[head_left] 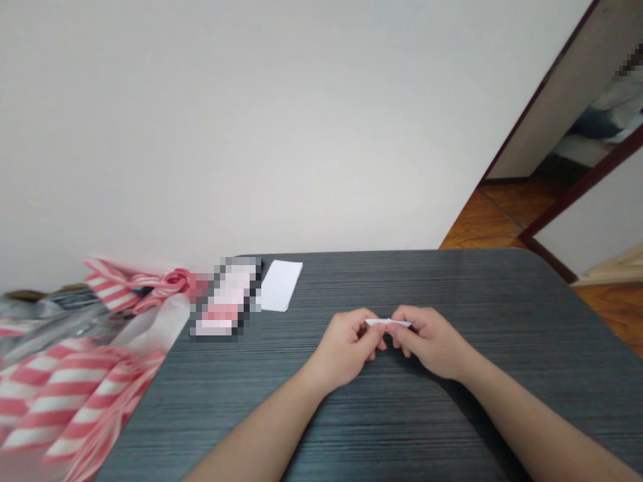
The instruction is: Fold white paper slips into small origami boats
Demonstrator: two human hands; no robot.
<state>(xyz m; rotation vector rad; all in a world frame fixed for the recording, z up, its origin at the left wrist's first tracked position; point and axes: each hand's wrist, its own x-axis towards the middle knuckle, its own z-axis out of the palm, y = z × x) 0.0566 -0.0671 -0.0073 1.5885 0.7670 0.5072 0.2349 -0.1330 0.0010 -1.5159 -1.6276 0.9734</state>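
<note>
Premises appeared to be home; exact room type could not be determined. Plain pale wall (301, 134) rose behind dark, streak-patterned table (452, 288) with rounded corner. At right, past wall's edge, warm brown wood floor (475, 217) showed, with dark red trim (583, 187) of domestic kind. Farther back, soft-looking heap (620, 100) was blurred, contents unclear. Left of table, red-and-white striped bundles (65, 381) were piled loosely, like household clutter.

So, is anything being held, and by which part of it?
A small white piece, apparently paper: the left hand pinches its left half, the right hand its right half, thumbs near the middle.
</note>
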